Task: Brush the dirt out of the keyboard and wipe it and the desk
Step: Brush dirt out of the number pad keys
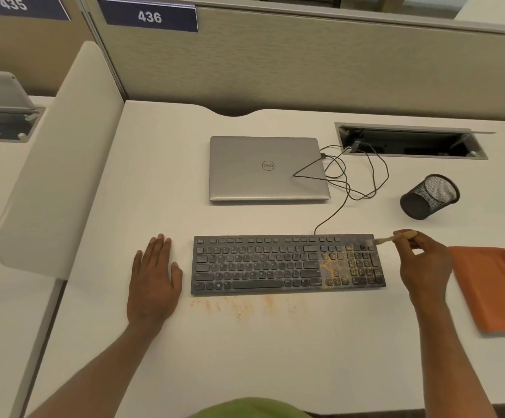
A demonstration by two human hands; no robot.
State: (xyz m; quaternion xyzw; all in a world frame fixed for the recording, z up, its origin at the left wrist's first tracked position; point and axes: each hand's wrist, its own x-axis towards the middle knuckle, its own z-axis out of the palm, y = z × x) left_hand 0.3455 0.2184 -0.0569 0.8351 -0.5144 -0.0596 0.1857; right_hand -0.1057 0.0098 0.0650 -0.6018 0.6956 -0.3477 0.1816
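A dark grey keyboard [275, 265] lies on the white desk [245, 357]. Orange-brown dirt [335, 267] covers its right part, around the number pad. More of the same dirt [239, 307] is scattered on the desk just in front of the keyboard. My right hand [424, 260] pinches a small brush [387, 239] with a wooden handle, its bristles at the keyboard's top right corner. My left hand [154, 276] rests flat on the desk just left of the keyboard, fingers straight. A folded orange cloth [489, 288] lies to the right of my right hand.
A closed silver laptop [268, 168] sits behind the keyboard, with thin cables [356, 176] looping to an open cable tray [411, 141] in the desk. A black mesh pen cup [429, 196] stands at the right. A white divider panel [58, 164] bounds the left side.
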